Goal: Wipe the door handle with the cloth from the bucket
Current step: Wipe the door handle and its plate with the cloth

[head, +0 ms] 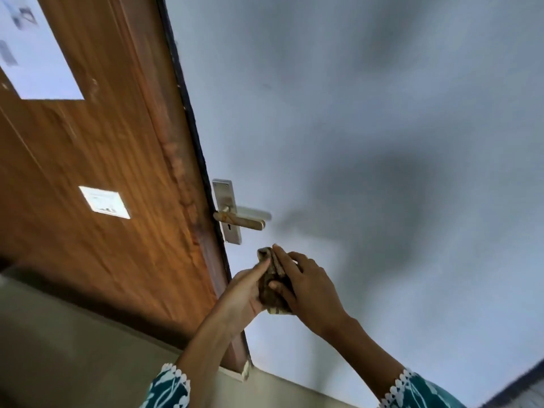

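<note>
A metal lever door handle (241, 220) with a steel backplate (226, 212) sits on the pale grey door, just right of the door's edge. Directly below it, both hands hold a bunched brown patterned cloth (272, 285). My left hand (245, 290) grips the cloth from the left with a finger stretched up along it. My right hand (306, 285) covers the cloth from the right. The cloth's top sits a short gap under the handle and does not touch it. No bucket is in view.
A brown wooden panel (97, 178) fills the left, carrying a white paper sheet (35, 51) and a small white label (104, 202). The pale grey door (368, 128) fills the right. Grey floor (73, 348) lies at lower left.
</note>
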`<state>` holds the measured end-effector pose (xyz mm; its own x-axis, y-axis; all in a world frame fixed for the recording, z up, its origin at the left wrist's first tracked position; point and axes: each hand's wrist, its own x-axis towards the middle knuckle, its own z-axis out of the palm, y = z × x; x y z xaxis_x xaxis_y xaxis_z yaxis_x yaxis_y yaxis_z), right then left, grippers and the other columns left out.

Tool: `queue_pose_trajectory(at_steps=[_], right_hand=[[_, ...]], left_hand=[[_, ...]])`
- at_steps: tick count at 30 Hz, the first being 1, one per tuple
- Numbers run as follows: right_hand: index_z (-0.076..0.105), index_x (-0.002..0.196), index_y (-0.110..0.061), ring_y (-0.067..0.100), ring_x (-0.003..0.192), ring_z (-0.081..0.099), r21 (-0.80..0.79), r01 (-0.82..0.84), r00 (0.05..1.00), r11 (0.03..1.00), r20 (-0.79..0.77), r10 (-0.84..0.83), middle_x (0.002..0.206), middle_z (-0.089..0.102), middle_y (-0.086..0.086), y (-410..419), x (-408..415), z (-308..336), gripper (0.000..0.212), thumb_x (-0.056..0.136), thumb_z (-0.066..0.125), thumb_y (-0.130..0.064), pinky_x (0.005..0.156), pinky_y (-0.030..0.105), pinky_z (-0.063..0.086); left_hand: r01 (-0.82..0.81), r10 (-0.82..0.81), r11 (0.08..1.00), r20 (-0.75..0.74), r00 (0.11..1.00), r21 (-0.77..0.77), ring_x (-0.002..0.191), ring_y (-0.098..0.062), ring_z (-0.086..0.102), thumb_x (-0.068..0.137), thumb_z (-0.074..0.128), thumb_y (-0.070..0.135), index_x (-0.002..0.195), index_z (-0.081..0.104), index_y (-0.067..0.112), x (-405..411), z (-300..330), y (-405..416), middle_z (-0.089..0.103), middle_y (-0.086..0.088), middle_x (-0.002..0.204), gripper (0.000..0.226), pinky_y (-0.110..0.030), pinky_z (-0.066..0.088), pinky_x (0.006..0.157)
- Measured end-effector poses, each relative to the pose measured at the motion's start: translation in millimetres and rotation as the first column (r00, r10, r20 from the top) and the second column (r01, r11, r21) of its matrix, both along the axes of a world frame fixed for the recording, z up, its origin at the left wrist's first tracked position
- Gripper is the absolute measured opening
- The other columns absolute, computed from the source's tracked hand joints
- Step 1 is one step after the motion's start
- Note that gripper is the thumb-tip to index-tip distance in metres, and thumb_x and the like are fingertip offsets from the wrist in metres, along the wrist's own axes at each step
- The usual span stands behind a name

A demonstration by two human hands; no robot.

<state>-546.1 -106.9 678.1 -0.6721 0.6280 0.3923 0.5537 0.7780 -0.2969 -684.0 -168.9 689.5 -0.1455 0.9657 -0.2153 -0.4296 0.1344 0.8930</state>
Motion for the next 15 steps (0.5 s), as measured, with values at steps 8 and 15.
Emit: queue_pose_trajectory(at_steps=[8, 15], right_hand=[[0.054, 0.132, -0.021, 0.019, 0.113, 0.06, -0.529, -0.117, 0.901, 0.84, -0.412, -0.134, 0.13, 0.062, 0.004, 33, -6, 26, 0.043, 0.092, 0.052, -0.039, 0.086, 0.021, 0.046], [0.065, 0.117, -0.013, 0.03, 0.11, 0.064, -0.78, -0.607, 0.742, 0.151, -0.624, -0.244, 0.118, 0.068, 0.015, 52, -28, 4, 0.039, 0.078, 0.067, -0.011, 0.084, 0.038, 0.056]], left_hand=[[-0.148, 0.149, 0.989, -0.139, 0.979, 0.021, 0.089, -0.027, 0.07, 0.074, 0.064, -0.002, 0.102, 0.067, -0.002, -50, 11, 5, 0.074, -0.015, 0.094, 0.028, -0.035, 0.058, 0.074], [0.012, -0.01, 1.0, -0.122, 0.992, 0.017, 0.105, -0.031, 0.065, 0.073, 0.067, 0.008, 0.116, 0.061, 0.003, -83, 18, 27, 0.069, -0.017, 0.112, 0.045, -0.046, 0.052, 0.089]])
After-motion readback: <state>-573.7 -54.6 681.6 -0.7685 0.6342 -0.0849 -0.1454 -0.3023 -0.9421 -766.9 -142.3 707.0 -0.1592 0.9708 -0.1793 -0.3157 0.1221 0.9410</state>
